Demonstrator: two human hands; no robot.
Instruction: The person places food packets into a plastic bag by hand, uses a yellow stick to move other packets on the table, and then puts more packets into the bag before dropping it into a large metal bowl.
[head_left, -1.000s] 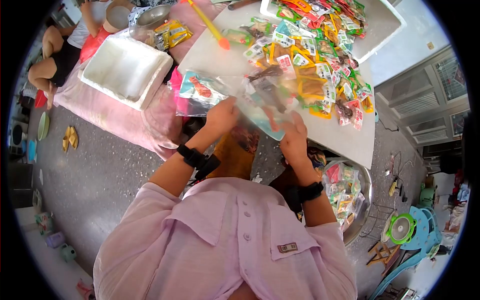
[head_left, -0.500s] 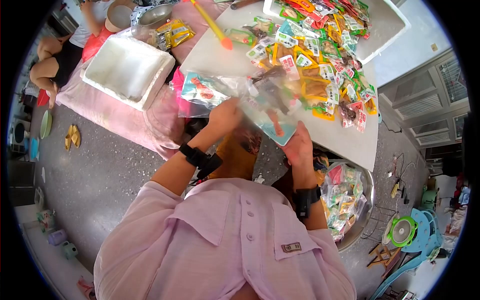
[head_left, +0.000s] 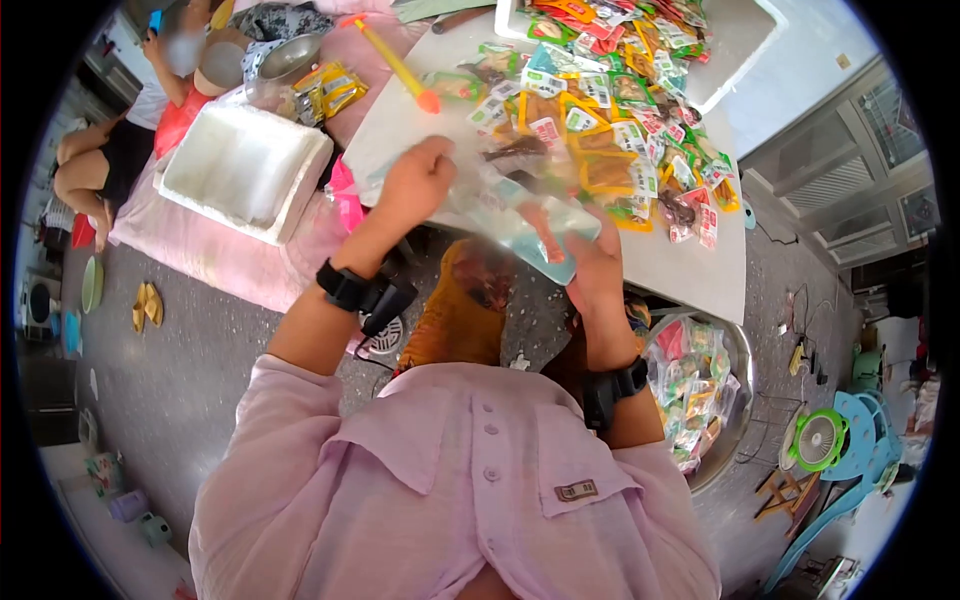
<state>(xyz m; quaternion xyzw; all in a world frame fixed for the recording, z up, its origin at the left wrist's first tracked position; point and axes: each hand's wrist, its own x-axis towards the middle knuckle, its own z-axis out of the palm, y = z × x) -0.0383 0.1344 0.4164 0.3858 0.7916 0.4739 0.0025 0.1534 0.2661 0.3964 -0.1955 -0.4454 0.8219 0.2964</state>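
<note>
My right hand (head_left: 598, 262) grips the lower right corner of a clear plastic bag (head_left: 545, 235) printed in pale blue with a reddish food picture. The bag is blurred and stretches left over the table's near edge. My left hand (head_left: 418, 182) is raised above the table at the bag's left end, fingers curled closed; what is inside them, if anything, is hidden. Just beyond the bag lies a dark brown piece of food (head_left: 515, 148), partly behind clear plastic. A heap of small food packets (head_left: 610, 140), yellow, green and red, spreads over the white table (head_left: 700, 290).
A white foam box (head_left: 245, 165) stands on a pink cloth (head_left: 200, 255) at left. Filled packets lie in a metal basin (head_left: 735, 420) below right. A yellow stick with an orange tip (head_left: 395, 65) lies at the table's left. Another person (head_left: 90, 170) sits far left.
My left hand has moved up and left, away from my right hand. The printed bag at its left is no longer plainly visible. My right hand keeps its bag, shifted slightly.
</note>
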